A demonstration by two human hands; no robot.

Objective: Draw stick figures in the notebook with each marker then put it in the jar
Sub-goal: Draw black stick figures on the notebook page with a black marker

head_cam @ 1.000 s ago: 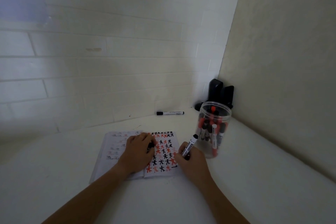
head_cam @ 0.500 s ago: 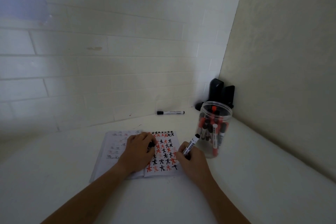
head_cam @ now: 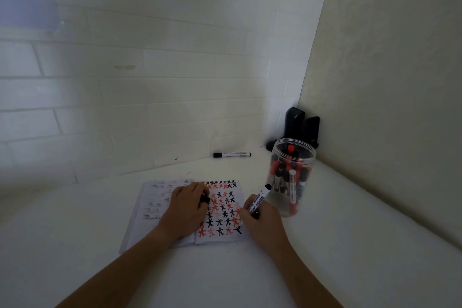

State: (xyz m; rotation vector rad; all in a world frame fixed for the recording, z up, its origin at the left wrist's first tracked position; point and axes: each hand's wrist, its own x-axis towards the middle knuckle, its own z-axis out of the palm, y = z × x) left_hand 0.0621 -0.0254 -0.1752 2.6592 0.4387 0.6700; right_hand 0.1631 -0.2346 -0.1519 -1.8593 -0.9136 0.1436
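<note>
An open notebook (head_cam: 150, 207) lies on the white table, its right page covered with black and red stick figures. My right hand (head_cam: 262, 222) grips a white marker (head_cam: 258, 199) with its tip down at the page's lower right. My left hand (head_cam: 186, 210) rests on the notebook's fold and holds a small black marker cap (head_cam: 205, 199) in its fingers. A clear plastic jar (head_cam: 293, 177) with several red and black markers stands just right of the notebook. Another black-capped marker (head_cam: 232, 155) lies by the back wall.
A black object (head_cam: 300, 125) stands in the corner behind the jar. A brick wall runs along the back and a plain wall along the right. The white table (head_cam: 375, 245) reaches to both walls.
The marker in my right hand has shifted slightly at the lower right of the page, where the black figure has grown. My left hand has stayed put.
</note>
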